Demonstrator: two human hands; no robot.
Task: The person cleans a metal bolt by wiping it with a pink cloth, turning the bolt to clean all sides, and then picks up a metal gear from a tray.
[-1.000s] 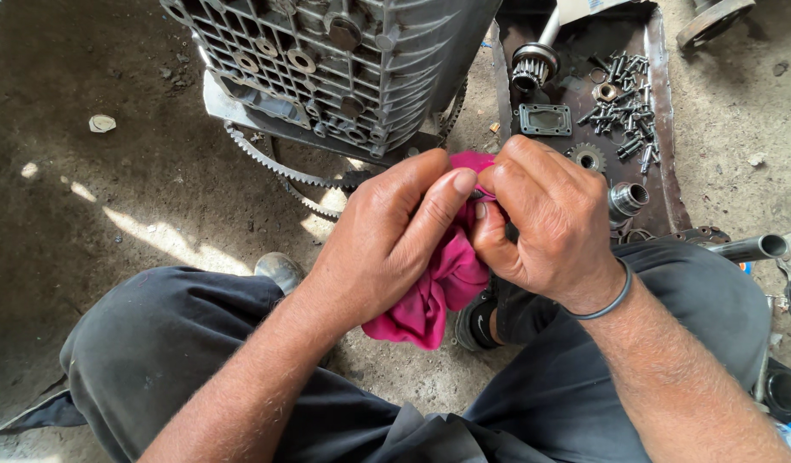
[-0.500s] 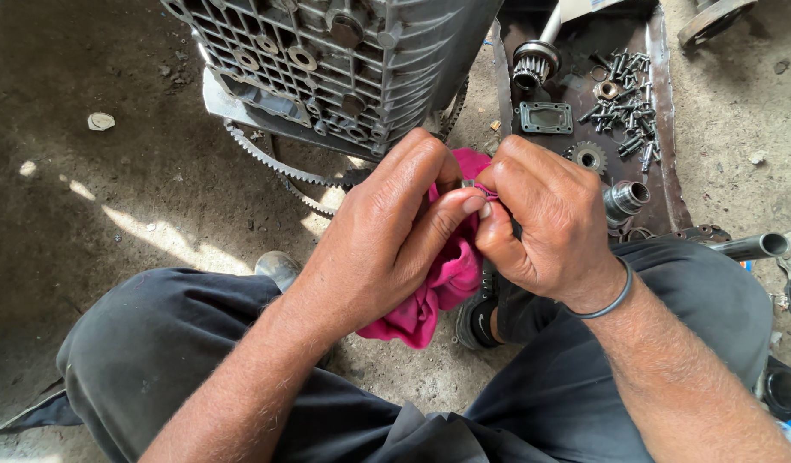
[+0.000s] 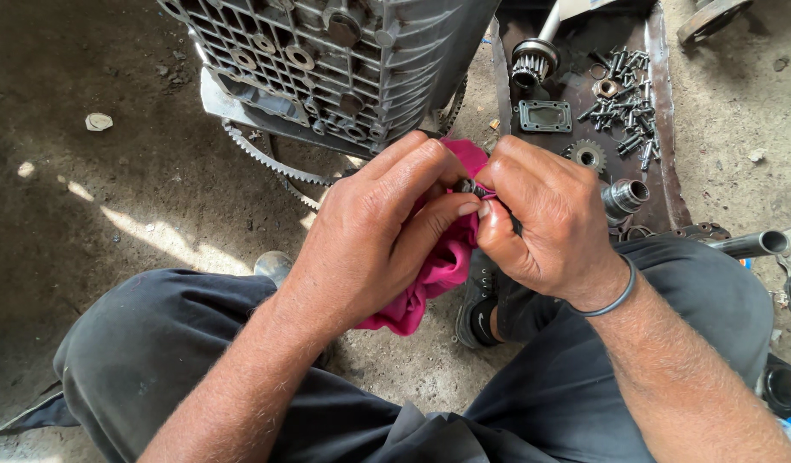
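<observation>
Pink rag point(image 3: 434, 261) hangs between both hands above the person's lap, bunched so its folds cushion a small dark part point(image 3: 466, 185). Left hand point(image 3: 374, 236) cups the cloth from below, fingers pressed together; right hand point(image 3: 546, 223) pinches the part through it. The part's shape is mostly hidden. Ribbed metal housing point(image 3: 344, 60) is cut off above.
</observation>
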